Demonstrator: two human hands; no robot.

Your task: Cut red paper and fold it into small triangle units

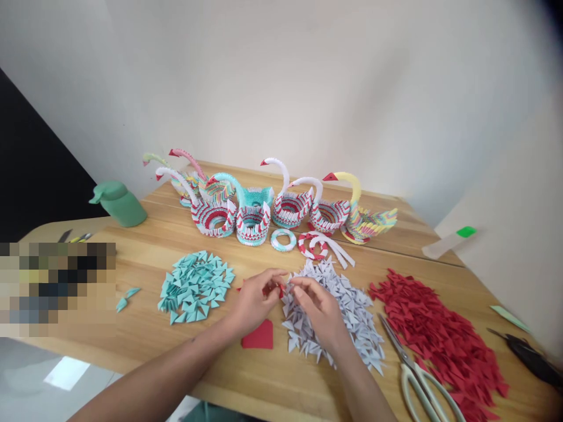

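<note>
My left hand [254, 300] and my right hand [320, 309] meet above the wooden table [145, 328], fingertips pinched together on a small red folded paper piece [280, 289]. My right hand lies over a pile of white folded paper triangles [352, 310]. A flat red paper piece [259, 336] rests on the table just below my hands. A pile of teal triangles [196, 285] sits to the left, a large pile of red triangles [440, 334] to the right.
Several modular paper swans [246, 205] and paper rings [284, 240] stand along the back of the table. Scissors [416, 375] lie between the white and red piles. A green bottle [118, 203] stands at back left, dark tools [528, 354] at the right edge.
</note>
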